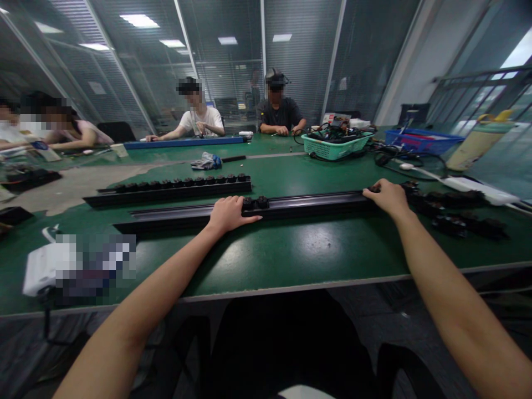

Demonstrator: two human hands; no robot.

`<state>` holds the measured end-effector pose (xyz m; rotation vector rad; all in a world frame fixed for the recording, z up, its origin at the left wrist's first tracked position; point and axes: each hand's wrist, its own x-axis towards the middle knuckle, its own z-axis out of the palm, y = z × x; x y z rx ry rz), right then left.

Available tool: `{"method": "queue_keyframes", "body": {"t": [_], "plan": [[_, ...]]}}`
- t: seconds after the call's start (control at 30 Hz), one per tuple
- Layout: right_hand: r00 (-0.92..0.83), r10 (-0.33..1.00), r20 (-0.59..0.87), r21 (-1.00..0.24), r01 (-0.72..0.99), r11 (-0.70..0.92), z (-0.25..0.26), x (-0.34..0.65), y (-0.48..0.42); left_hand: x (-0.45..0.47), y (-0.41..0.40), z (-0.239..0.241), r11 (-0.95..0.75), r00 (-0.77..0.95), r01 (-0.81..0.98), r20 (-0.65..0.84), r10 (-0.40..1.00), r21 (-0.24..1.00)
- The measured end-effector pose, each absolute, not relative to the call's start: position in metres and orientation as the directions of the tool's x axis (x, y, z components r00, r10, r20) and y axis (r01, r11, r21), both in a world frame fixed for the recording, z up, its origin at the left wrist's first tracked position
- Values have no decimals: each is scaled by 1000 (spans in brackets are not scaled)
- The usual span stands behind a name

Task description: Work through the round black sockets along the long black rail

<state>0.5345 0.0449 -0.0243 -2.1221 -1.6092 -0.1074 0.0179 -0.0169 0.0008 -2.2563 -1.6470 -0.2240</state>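
Note:
A long black rail (307,204) lies across the green table (291,255) in front of me. My left hand (228,215) rests on the rail near its middle, fingers curled over it beside two small black round parts (256,203) seated in it. My right hand (384,196) grips the rail's right end, fingers closed over its top. A pile of loose black round parts (457,213) lies just right of that hand.
A second black rail (170,190) filled with several round parts lies behind the first. Farther back are a green basket (334,145) of cables, a blue tray (419,139), a yellow-capped bottle (477,141) and a blue rail (185,142). Other people sit across the table and at left. A white device (44,266) sits front left.

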Motion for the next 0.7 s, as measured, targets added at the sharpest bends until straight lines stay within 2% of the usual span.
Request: {"method": "queue_keyframes", "body": {"t": [0.2,0.37,0.47,0.57,0.7], "plan": [[351,893,281,-207,931,-301,-18,539,41,18,-16,0,-269,313,947,320,894,-174],[378,898,223,-278,908,-314,-18,543,44,18,-17,-1,-269,314,947,325,892,-176],[366,912,187,-267,912,-311,-16,549,52,18,-18,-1,-276,321,945,327,889,-177],[288,943,168,-258,936,-239,-14,562,61,18,-18,0,-280,325,943,326,888,-178],[143,957,253,-359,932,-44,-24,577,59,19,-19,1,-274,317,946,323,892,-170]]}}
